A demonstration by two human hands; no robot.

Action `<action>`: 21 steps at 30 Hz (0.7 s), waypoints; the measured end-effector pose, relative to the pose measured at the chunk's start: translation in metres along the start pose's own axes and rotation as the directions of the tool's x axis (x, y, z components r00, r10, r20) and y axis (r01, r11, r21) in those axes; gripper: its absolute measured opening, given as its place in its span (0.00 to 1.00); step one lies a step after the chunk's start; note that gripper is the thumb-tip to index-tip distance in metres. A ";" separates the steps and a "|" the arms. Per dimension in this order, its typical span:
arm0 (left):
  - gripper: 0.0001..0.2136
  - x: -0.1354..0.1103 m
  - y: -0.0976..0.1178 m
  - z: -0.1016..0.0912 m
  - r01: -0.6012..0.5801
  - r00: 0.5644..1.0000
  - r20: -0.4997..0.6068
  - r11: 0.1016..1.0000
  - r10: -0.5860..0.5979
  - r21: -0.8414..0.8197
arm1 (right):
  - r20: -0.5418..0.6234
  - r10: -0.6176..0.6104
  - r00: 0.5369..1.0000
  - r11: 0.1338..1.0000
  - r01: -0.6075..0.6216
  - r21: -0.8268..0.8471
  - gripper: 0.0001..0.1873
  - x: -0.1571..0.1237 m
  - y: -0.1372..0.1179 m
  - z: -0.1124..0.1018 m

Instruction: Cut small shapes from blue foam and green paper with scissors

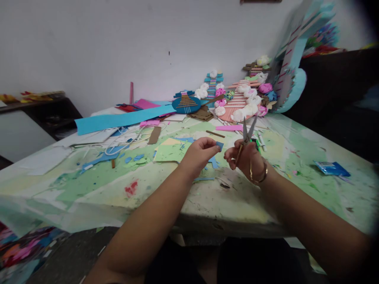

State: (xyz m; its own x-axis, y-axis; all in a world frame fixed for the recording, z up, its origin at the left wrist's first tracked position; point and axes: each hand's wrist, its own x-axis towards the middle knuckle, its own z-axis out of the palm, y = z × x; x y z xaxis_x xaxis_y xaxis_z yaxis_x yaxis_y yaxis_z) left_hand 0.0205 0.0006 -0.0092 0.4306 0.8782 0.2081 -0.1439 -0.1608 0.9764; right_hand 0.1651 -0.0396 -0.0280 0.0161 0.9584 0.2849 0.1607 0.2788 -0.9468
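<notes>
Between the thumb and fingers of my left hand (204,153) is a small blue piece of paper or foam sheet (219,146). My right hand (247,156), with a gold bangle (258,177) at the wrist, holds a pair of scissors (245,134). Their blades point up and away from me, spread apart, and a little to the right of the blue piece without touching it. Below and left of my left hand lie light green sheets (168,152) with blue scraps on and around them.
A long turquoise strip (124,119) lies at the back left. Paper instruments with paper flowers (242,100) stand along the wall. A large light-blue cutout (291,75) leans at the right. A blue packet (332,168) rests at the right, and a brown piece (154,135) near the middle.
</notes>
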 end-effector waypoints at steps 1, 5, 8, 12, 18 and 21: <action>0.05 0.000 0.000 0.000 -0.002 1.000 -0.006 1.000 0.002 -0.009 | 0.010 0.036 0.999 0.997 -0.037 0.061 0.28 0.001 -0.004 -0.001; 0.05 0.000 0.000 0.000 -0.016 1.000 -0.014 1.000 0.016 -0.021 | 0.062 0.117 0.991 0.970 -0.128 0.208 0.28 0.001 -0.014 -0.003; 0.06 0.000 0.000 -0.001 -0.018 0.999 -0.029 1.000 0.018 -0.016 | 0.087 0.149 0.985 0.958 -0.166 0.234 0.27 0.000 -0.012 -0.003; 0.06 0.000 -0.002 -0.002 0.005 1.000 -0.006 1.000 -0.005 -0.002 | 0.066 0.183 0.981 0.939 -0.194 0.284 0.25 0.001 -0.010 -0.002; 0.07 0.000 -0.004 0.000 0.030 0.999 0.041 0.999 -0.031 0.017 | -0.006 0.196 0.981 0.939 -0.185 0.289 0.27 0.008 -0.004 -0.007; 0.07 -0.001 -0.003 0.001 0.034 0.999 0.040 0.999 -0.035 0.016 | -0.051 0.168 0.984 0.955 -0.150 0.257 0.27 0.010 0.003 -0.006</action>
State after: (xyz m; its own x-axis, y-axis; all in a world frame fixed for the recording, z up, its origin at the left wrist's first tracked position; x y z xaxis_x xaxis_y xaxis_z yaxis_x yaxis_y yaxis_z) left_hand 0.0212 -0.0001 -0.0120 0.4704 0.8648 0.1758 -0.1148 -0.1376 0.9838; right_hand 0.1712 -0.0299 -0.0269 0.0928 0.9873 0.1287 -0.1027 0.1380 -0.9851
